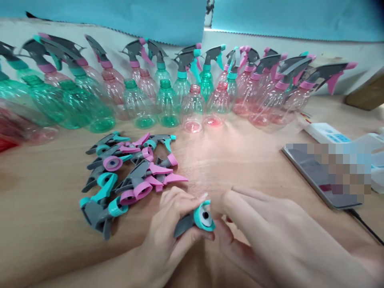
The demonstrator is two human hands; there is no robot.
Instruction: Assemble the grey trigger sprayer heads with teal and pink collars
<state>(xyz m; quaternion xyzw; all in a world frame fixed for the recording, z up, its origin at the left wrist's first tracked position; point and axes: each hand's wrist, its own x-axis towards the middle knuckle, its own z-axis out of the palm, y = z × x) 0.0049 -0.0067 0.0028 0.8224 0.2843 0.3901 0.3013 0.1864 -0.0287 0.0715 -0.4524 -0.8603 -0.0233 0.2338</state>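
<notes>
My left hand (177, 220) is closed around a trigger spray head with a grey body and a teal collar (197, 219). The collar's round opening faces up toward me, showing a pale disc with a dark hole in its middle. Right beside it is my right hand (255, 224), its fingers bent inward and its tips close to the collar. What those fingers hold, if anything, is hidden. To the left of my hands lies a pile of loose spray heads (132, 176), grey with pink or teal parts. A teal one (100, 214) rests at its near end.
Several clear green bottles (168, 106) and pink-tinted bottles (193, 110) stand behind the pile, some open-necked, others topped with spray heads. A phone (318, 180) with a cable (367, 228) lies at right, near a white power strip (327, 132). A brown box (366, 90) sits farther back.
</notes>
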